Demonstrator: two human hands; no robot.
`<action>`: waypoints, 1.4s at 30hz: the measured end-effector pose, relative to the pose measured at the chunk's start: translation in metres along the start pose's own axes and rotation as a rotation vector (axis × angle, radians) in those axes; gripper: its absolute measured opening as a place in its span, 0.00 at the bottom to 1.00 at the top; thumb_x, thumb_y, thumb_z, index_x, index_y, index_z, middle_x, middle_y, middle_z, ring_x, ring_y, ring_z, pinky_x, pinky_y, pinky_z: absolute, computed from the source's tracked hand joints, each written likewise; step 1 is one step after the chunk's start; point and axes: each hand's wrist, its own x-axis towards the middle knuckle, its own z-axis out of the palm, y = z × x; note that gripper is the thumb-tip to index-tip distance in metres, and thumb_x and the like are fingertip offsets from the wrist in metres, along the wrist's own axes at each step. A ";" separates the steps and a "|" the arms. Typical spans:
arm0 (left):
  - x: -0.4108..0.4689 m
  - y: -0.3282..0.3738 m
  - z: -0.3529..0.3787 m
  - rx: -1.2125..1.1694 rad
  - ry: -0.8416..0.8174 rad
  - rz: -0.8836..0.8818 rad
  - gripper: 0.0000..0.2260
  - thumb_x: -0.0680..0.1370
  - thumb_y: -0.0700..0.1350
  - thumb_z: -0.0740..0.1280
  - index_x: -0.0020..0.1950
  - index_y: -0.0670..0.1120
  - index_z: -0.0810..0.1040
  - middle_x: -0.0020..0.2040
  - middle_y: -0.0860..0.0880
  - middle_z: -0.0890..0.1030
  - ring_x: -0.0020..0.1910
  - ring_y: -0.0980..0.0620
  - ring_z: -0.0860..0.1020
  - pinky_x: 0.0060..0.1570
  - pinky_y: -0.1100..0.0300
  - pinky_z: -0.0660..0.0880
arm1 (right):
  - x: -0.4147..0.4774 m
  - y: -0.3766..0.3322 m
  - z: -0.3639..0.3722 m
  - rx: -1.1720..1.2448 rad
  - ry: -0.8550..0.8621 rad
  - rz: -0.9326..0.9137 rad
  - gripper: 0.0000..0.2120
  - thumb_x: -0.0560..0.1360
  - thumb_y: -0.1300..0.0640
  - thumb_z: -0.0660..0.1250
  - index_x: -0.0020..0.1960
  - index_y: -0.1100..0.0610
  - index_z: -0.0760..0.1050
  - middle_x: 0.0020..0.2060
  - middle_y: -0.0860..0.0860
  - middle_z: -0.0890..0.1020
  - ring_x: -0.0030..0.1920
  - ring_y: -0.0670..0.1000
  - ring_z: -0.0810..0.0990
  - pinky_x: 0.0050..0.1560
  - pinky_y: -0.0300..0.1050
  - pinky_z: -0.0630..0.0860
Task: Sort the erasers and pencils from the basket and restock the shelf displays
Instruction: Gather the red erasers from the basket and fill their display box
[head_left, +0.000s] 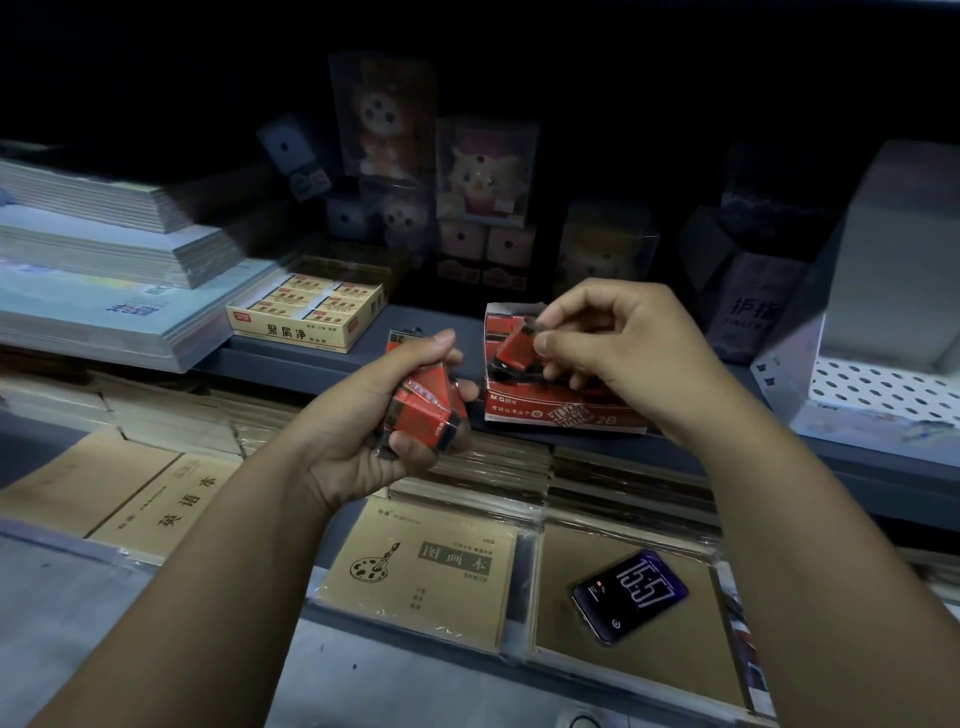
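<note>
My left hand (374, 431) grips a small bunch of red-and-black wrapped erasers (423, 402) in front of the shelf edge. My right hand (618, 343) pinches one red eraser (518, 345) between thumb and fingers, right over the open red display box (566, 413) marked 2B on the grey shelf (291, 364). More red erasers lie inside that box, partly hidden by my right hand. A further red eraser (402, 338) lies on the shelf behind my left hand. No pencils or basket are in view.
A yellow display box of cream erasers (306, 317) stands left of the red box. Stacked notebooks (104, 249) fill the left shelf. Toy boxes (483, 171) stand at the back. Brown exercise books (431, 571) and a phone (631, 595) lie below. A white perforated stand (883, 384) sits right.
</note>
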 end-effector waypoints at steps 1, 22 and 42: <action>0.000 0.000 0.001 -0.019 0.003 -0.001 0.16 0.71 0.54 0.77 0.52 0.47 0.78 0.47 0.44 0.79 0.38 0.47 0.77 0.17 0.69 0.66 | -0.001 0.001 -0.001 -0.044 -0.007 -0.008 0.04 0.73 0.67 0.75 0.46 0.63 0.82 0.35 0.58 0.85 0.34 0.49 0.84 0.35 0.39 0.79; 0.002 -0.001 0.010 -0.182 0.064 0.021 0.23 0.73 0.64 0.68 0.56 0.48 0.72 0.44 0.44 0.79 0.37 0.48 0.77 0.18 0.72 0.66 | 0.001 0.009 0.012 -0.343 -0.178 0.003 0.06 0.76 0.59 0.73 0.44 0.49 0.87 0.44 0.44 0.84 0.48 0.43 0.82 0.54 0.42 0.79; 0.005 -0.003 0.007 -0.105 0.009 0.031 0.38 0.70 0.71 0.62 0.66 0.43 0.77 0.44 0.43 0.77 0.33 0.53 0.75 0.17 0.72 0.65 | 0.002 -0.012 0.066 0.002 -0.039 -0.067 0.04 0.73 0.59 0.77 0.48 0.55 0.85 0.39 0.51 0.85 0.38 0.47 0.83 0.44 0.45 0.81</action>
